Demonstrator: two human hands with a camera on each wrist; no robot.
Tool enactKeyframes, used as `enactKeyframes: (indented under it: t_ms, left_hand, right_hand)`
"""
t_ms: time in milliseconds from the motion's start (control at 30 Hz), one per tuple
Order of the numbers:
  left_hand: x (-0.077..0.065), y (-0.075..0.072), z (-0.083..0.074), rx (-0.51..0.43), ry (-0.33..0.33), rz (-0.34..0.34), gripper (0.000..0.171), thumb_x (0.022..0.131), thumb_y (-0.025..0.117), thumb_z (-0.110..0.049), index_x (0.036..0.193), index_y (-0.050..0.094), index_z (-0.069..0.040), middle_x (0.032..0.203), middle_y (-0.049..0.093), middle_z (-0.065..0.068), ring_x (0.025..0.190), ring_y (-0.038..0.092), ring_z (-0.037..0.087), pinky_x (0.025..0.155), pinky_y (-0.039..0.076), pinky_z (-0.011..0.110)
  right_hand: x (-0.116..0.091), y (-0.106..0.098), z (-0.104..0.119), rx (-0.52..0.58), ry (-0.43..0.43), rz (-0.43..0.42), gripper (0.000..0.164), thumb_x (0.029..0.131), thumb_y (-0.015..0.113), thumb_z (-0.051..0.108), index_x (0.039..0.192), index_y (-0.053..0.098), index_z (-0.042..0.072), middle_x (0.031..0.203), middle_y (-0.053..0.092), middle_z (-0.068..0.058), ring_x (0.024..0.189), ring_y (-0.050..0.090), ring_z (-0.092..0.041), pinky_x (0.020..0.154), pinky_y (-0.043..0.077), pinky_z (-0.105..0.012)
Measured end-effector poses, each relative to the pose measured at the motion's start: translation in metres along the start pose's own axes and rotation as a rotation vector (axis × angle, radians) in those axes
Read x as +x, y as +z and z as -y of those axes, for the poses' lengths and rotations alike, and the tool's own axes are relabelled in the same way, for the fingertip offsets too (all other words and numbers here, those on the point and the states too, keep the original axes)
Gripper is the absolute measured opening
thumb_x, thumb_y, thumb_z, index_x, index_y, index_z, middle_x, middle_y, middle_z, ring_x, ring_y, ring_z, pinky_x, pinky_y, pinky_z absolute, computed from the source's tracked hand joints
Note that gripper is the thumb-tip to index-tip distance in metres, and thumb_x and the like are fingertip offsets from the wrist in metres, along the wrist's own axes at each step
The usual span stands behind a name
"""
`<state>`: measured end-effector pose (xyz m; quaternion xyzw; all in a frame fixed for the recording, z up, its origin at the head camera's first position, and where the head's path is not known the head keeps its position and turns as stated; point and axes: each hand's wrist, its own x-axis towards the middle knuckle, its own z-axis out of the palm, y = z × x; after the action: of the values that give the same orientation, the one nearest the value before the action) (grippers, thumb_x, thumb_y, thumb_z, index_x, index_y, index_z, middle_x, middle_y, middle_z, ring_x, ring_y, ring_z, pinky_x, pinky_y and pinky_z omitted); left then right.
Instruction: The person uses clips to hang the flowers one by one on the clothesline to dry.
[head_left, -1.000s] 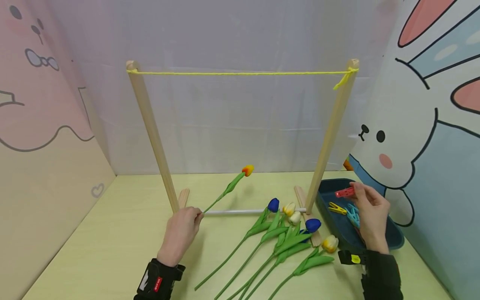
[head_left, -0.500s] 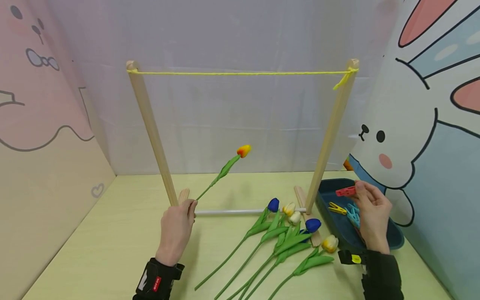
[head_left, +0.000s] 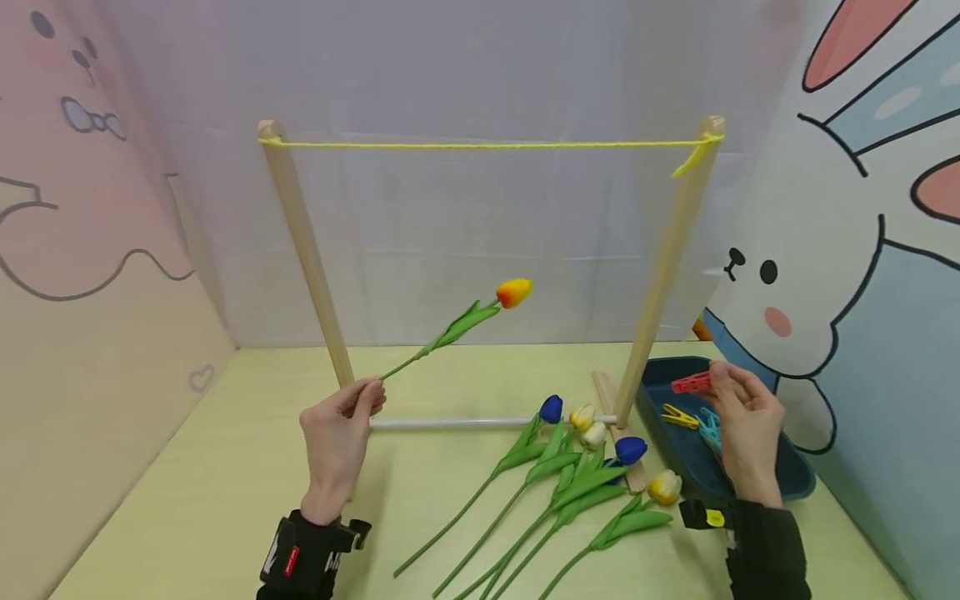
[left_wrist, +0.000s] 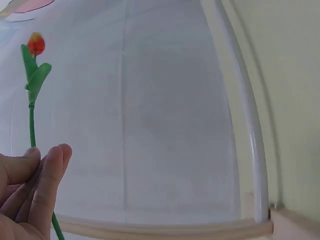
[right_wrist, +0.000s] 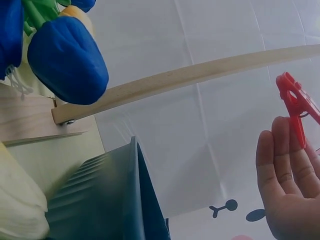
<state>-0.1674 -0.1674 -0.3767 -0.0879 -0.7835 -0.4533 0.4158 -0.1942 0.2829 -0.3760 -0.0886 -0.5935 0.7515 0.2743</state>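
Observation:
My left hand (head_left: 339, 433) pinches the green stem of an artificial tulip (head_left: 457, 327) with an orange-yellow bloom. The flower slants up to the right, above the table; in the left wrist view the tulip (left_wrist: 33, 87) passes between thumb and fingers, and its stem end shows below the hand. My right hand (head_left: 746, 425) holds a red clothespin (head_left: 691, 383) over the near side of a dark blue tray. Seen from the right wrist, the red clothespin (right_wrist: 295, 102) sits at the fingertips, partly cut off by the frame's edge.
A wooden frame stands behind, its left post (head_left: 303, 250) and right post (head_left: 667, 267) joined by a yellow string (head_left: 480, 146) and a white rod (head_left: 450, 423). Several tulips (head_left: 573, 492) lie on the table. The tray (head_left: 667, 467) holds yellow (head_left: 678, 416) and blue clothespins (head_left: 708, 429).
My left hand has risen and drifted left, lifting the orange-yellow tulip, whose bloom is now higher and farther right. My right hand stays nearly still with the red clothespin.

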Motion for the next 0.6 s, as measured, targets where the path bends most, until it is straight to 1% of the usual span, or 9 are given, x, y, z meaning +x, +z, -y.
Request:
enactKeyframes:
  t_ms: [67,133,267,300,367,400,467,533,600]
  left_hand:
    - [0.001,-0.005,-0.001,-0.152,-0.065,-0.018,0.011,0.088,0.072,0.003,0.096,0.076,0.010,0.082,0.075,0.026,0.069,0.076,0.009,0.067,0.058,0.015]
    - [0.003,-0.007,-0.002,-0.290,-0.124,-0.037,0.012,0.088,0.072,0.004,0.097,0.074,0.013,0.084,0.076,0.024,0.073,0.076,0.004,0.069,0.060,0.019]
    - [0.007,-0.010,-0.002,-0.536,-0.243,-0.101,0.018,0.087,0.071,0.008,0.101,0.070,0.020,0.083,0.079,0.010,0.075,0.077,0.009,0.071,0.060,0.025]
    - [0.008,-0.011,-0.002,-0.584,-0.271,-0.125,0.020,0.087,0.071,0.009,0.102,0.069,0.021,0.083,0.079,0.006,0.075,0.077,0.011,0.071,0.060,0.025]
    - [0.010,-0.011,-0.003,-0.664,-0.316,-0.188,0.025,0.087,0.071,0.008,0.105,0.066,0.024,0.083,0.080,0.004,0.075,0.078,0.013,0.072,0.060,0.026]
    - [0.011,-0.011,-0.003,-0.699,-0.327,-0.227,0.027,0.087,0.072,0.007,0.106,0.064,0.025,0.083,0.080,0.005,0.075,0.078,0.013,0.072,0.060,0.026]
    - [0.014,-0.012,-0.004,-0.744,-0.321,-0.304,0.030,0.087,0.073,0.005,0.106,0.063,0.027,0.084,0.080,0.007,0.076,0.078,0.014,0.073,0.060,0.027]
    - [0.016,-0.012,-0.004,-0.769,-0.287,-0.371,0.031,0.087,0.073,0.005,0.105,0.063,0.028,0.084,0.079,0.009,0.075,0.078,0.016,0.072,0.061,0.026]
    - [0.017,-0.012,-0.004,-0.798,-0.247,-0.414,0.027,0.086,0.073,0.007,0.101,0.064,0.027,0.083,0.079,0.012,0.074,0.078,0.017,0.072,0.061,0.027]
  right_hand:
    - [0.000,0.001,-0.001,0.018,0.005,0.000,0.022,0.096,0.068,0.018,0.114,0.069,0.007,0.090,0.075,0.006,0.079,0.069,-0.006,0.077,0.056,-0.010]
    - [0.001,-0.001,-0.001,0.038,0.002,-0.007,0.021,0.095,0.068,0.019,0.114,0.069,0.009,0.091,0.075,0.005,0.080,0.069,-0.006,0.077,0.056,-0.010]
    - [0.002,-0.004,0.000,0.078,0.005,-0.012,0.024,0.095,0.068,0.018,0.116,0.067,0.008,0.093,0.075,0.005,0.081,0.069,-0.008,0.077,0.057,-0.010]
    - [0.002,-0.004,-0.001,0.082,0.010,-0.013,0.023,0.095,0.068,0.018,0.116,0.067,0.008,0.093,0.075,0.004,0.081,0.069,-0.008,0.077,0.057,-0.011]
    - [0.002,-0.004,-0.001,0.079,0.016,-0.009,0.024,0.095,0.068,0.018,0.116,0.067,0.008,0.093,0.075,0.004,0.081,0.069,-0.008,0.077,0.057,-0.011]
    - [0.002,-0.004,-0.001,0.080,0.017,-0.009,0.023,0.095,0.068,0.018,0.116,0.067,0.008,0.092,0.075,0.004,0.080,0.069,-0.008,0.077,0.057,-0.011]
    - [0.002,-0.004,-0.001,0.079,0.019,-0.011,0.023,0.094,0.068,0.018,0.115,0.067,0.008,0.091,0.075,0.003,0.079,0.069,-0.008,0.076,0.057,-0.011]
    - [0.002,-0.005,0.000,0.082,0.017,-0.013,0.023,0.094,0.069,0.018,0.115,0.067,0.008,0.090,0.074,0.002,0.079,0.069,-0.009,0.076,0.057,-0.011]
    - [0.002,-0.004,0.000,0.082,0.013,-0.018,0.022,0.094,0.069,0.018,0.114,0.068,0.008,0.089,0.074,0.002,0.078,0.069,-0.009,0.075,0.057,-0.012]
